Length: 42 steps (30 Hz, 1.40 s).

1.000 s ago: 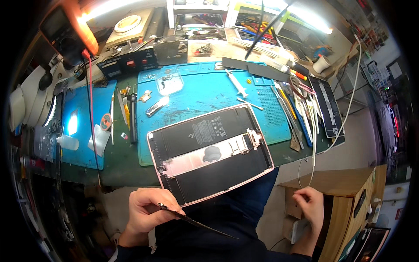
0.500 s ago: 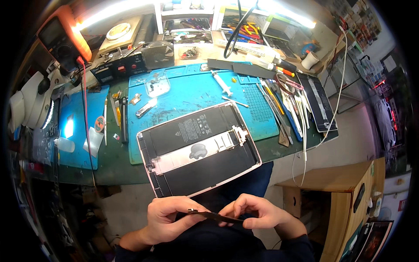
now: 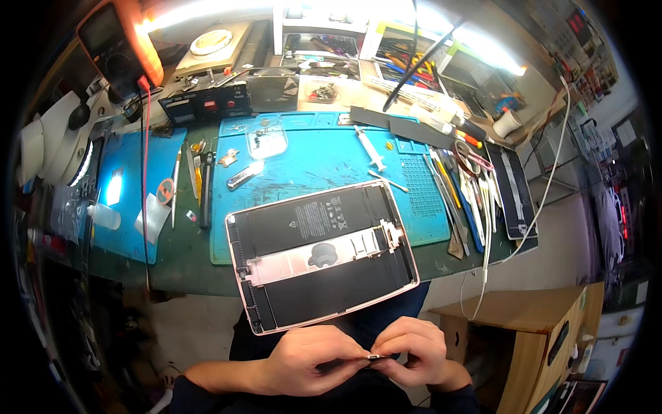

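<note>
Close to my body, below the bench edge, my left hand point(image 3: 314, 360) and my right hand point(image 3: 412, 350) meet fingertip to fingertip. Both pinch a thin dark strip-like part point(image 3: 374, 357), of which only a small end with a pale metal piece shows; my fingers cover the rest, and its exact kind cannot be made out. Beyond my hands lies an opened tablet point(image 3: 321, 288) with a pink frame, tilted and jutting over the front edge of the bench. Its black batteries point(image 3: 317, 219) and pink inner plate point(image 3: 286, 268) are exposed.
Under the tablet is a blue work mat point(image 3: 234, 238) bearing a syringe point(image 3: 370, 148), a swab point(image 3: 387, 181) and a clear parts box point(image 3: 267, 140). Tweezers and brushes point(image 3: 476, 200) lie right, beside a dark panel point(image 3: 510, 196) and white cable point(image 3: 552, 176). A wooden cabinet point(image 3: 514, 310) stands lower right.
My two hands have come closer together and the strip has turned, so less of it shows. The whole scene has shifted slightly right and down in view; the tablet still lies on the bench edge.
</note>
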Each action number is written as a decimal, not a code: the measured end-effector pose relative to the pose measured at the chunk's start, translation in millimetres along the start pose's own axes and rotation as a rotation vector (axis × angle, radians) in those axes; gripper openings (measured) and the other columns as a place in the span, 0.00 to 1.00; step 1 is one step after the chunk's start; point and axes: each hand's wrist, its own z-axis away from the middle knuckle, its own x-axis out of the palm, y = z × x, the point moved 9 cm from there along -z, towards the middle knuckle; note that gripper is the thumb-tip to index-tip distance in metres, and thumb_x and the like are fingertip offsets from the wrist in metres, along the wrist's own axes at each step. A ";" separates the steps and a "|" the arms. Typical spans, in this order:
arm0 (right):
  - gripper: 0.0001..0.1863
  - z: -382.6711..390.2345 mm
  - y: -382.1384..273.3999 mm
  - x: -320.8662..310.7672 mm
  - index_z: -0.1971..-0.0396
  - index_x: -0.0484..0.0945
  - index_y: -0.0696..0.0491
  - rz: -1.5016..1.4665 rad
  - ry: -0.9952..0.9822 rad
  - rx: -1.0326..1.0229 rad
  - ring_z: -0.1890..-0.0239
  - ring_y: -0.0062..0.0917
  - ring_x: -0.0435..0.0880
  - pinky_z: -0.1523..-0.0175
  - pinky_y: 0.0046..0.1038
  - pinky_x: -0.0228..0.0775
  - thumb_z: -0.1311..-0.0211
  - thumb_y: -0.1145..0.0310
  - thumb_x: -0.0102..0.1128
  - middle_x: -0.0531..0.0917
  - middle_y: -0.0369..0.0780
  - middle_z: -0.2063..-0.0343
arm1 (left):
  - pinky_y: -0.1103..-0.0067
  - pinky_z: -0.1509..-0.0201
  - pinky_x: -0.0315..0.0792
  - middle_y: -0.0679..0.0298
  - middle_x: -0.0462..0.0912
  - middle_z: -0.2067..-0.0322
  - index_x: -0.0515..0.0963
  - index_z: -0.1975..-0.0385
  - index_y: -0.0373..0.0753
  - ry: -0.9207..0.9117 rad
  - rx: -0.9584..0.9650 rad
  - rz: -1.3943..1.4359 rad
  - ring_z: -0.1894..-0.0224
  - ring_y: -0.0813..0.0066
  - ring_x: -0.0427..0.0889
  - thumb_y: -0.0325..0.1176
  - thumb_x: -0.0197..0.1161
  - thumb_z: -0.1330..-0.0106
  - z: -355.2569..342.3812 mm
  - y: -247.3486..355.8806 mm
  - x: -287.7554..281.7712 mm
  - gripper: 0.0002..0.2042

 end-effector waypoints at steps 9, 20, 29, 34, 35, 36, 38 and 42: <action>0.12 -12.0 -6.5 -16.9 0.63 0.91 0.55 0.082 -0.027 0.011 0.72 0.28 0.89 0.69 0.23 0.78 0.48 0.77 0.83 0.91 0.40 0.67 | 0.73 0.60 0.85 0.56 0.93 0.61 0.89 0.55 0.32 0.009 0.075 0.072 0.63 0.62 0.92 0.17 0.76 0.40 -13.2 -3.9 1.9 0.14; 0.11 -20.6 8.1 -16.3 0.55 0.91 0.56 0.045 -0.199 0.065 0.64 0.33 0.92 0.62 0.29 0.83 0.33 0.68 0.75 0.92 0.43 0.61 | 0.76 0.62 0.86 0.57 0.94 0.63 0.90 0.58 0.32 0.039 0.001 0.030 0.66 0.64 0.93 0.17 0.76 0.43 -9.2 -11.4 -4.8 0.13; 0.33 -90.6 48.9 -25.3 0.33 0.77 0.64 0.605 -0.134 -0.037 0.29 0.45 0.78 0.25 0.50 0.66 0.20 0.50 0.58 0.83 0.48 0.35 | 0.76 0.60 0.87 0.57 0.94 0.62 0.90 0.57 0.33 -0.006 0.046 0.017 0.64 0.65 0.93 0.18 0.77 0.42 -5.7 -10.1 -5.3 0.13; 0.30 -92.4 56.3 -18.5 0.32 0.76 0.63 0.796 -0.178 -0.013 0.27 0.43 0.77 0.24 0.52 0.64 0.22 0.54 0.59 0.83 0.46 0.34 | 0.76 0.59 0.87 0.56 0.93 0.62 0.89 0.57 0.33 0.013 0.048 0.018 0.63 0.65 0.94 0.19 0.77 0.42 0.1 -11.2 -9.3 0.12; 0.30 -93.4 56.1 -15.1 0.32 0.76 0.63 0.774 -0.187 -0.021 0.27 0.43 0.77 0.24 0.52 0.64 0.23 0.55 0.60 0.83 0.46 0.35 | 0.76 0.60 0.87 0.56 0.93 0.62 0.89 0.57 0.33 0.017 0.050 0.023 0.63 0.64 0.94 0.18 0.77 0.42 1.5 -11.1 -9.3 0.12; 0.30 -93.3 54.8 -13.9 0.32 0.76 0.62 0.760 -0.191 -0.021 0.27 0.43 0.77 0.24 0.52 0.64 0.24 0.56 0.61 0.83 0.46 0.35 | 0.76 0.60 0.87 0.56 0.93 0.62 0.89 0.57 0.33 0.014 0.057 0.036 0.63 0.64 0.93 0.18 0.77 0.42 0.7 -11.3 -8.1 0.13; 0.32 -94.1 48.9 -7.0 0.31 0.76 0.63 0.696 -0.232 -0.045 0.27 0.43 0.76 0.24 0.52 0.64 0.28 0.59 0.65 0.84 0.46 0.36 | 0.76 0.60 0.87 0.56 0.93 0.62 0.89 0.57 0.33 0.005 0.065 0.045 0.63 0.64 0.93 0.18 0.77 0.42 0.2 -11.1 -5.9 0.13; 0.33 -92.9 44.8 8.0 0.30 0.74 0.63 0.679 -0.277 -0.062 0.26 0.43 0.76 0.23 0.52 0.62 0.29 0.59 0.65 0.84 0.47 0.36 | 0.75 0.60 0.87 0.57 0.93 0.62 0.89 0.56 0.33 -0.017 0.067 0.019 0.64 0.64 0.93 0.18 0.77 0.42 1.3 -8.9 -4.2 0.14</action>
